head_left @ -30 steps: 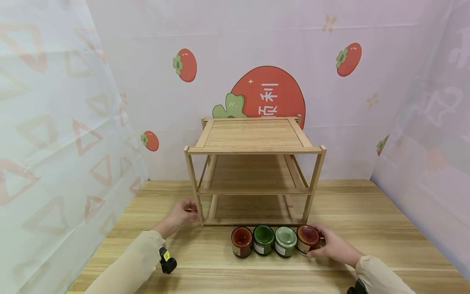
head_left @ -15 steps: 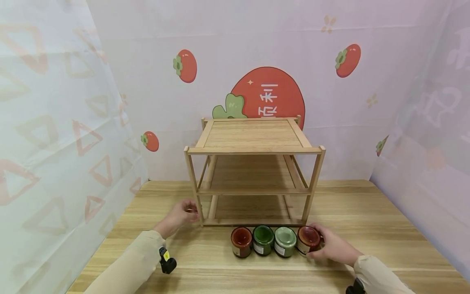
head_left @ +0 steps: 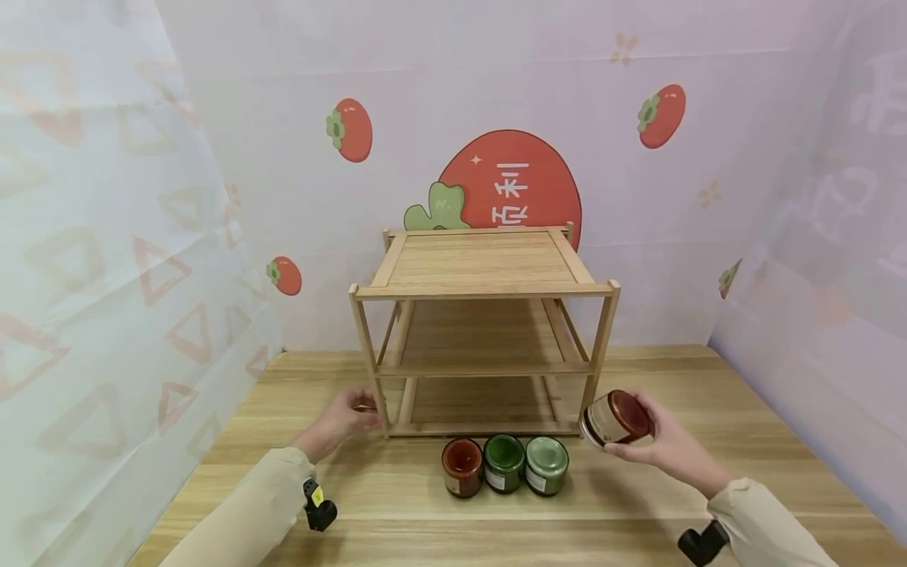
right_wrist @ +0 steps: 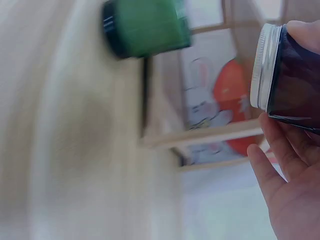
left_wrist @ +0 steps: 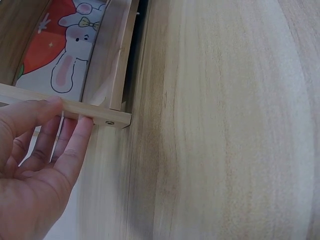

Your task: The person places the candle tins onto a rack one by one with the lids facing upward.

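Observation:
My right hand point(head_left: 676, 450) grips a dark red glass jar point(head_left: 627, 417), raised off the table and tilted beside the rack's front right leg. In the right wrist view the jar point(right_wrist: 297, 80) shows its silver screw lid point(right_wrist: 265, 67) facing left. My left hand point(head_left: 346, 421) is at the front left leg of the wooden rack point(head_left: 489, 260); the left wrist view has its thumb and fingers pinching that post point(left_wrist: 75, 106). Along the rack's front stand a red jar point(head_left: 463, 468), a dark green jar point(head_left: 505, 465) and a pale green jar point(head_left: 546, 466), side by side.
The rack has a top board and two lower shelves point(head_left: 482, 402), open at the front. A wood-grain table point(head_left: 397, 504) lies under everything. Printed cloth walls point(head_left: 283, 157) enclose the back and both sides.
The red jar at the row's right end has been lifted and tilted by my right hand, moving up and right. The other jars stay in place, and my left hand remains at the rack leg.

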Action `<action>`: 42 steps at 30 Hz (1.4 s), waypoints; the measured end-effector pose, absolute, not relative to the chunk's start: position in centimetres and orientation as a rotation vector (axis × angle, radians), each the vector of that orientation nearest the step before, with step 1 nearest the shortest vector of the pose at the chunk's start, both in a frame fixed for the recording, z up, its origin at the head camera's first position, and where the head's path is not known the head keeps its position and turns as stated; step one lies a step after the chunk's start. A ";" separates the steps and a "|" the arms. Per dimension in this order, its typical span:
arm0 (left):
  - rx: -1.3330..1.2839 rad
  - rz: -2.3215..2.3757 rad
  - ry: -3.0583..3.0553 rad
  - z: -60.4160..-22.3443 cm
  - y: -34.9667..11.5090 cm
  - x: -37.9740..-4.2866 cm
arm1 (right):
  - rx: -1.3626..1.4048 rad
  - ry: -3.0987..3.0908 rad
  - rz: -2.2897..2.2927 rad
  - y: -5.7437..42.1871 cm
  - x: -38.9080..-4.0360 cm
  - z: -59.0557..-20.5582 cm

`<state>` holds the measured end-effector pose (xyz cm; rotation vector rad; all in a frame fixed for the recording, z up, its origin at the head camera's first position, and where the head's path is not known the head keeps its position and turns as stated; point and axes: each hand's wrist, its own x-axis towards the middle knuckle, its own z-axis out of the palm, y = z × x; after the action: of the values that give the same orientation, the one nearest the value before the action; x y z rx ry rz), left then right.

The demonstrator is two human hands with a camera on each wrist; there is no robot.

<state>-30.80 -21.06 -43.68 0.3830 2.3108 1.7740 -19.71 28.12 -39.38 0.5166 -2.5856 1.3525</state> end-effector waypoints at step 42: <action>0.356 1.805 2.252 -43.8 -21.1 -30.8 | 0.875 -2.314 1.590 22.7 -20.2 -31.1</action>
<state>-30.79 -21.08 -43.80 0.3559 2.2520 1.8054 -20.18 22.73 -31.09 0.8751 -2.3135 1.5901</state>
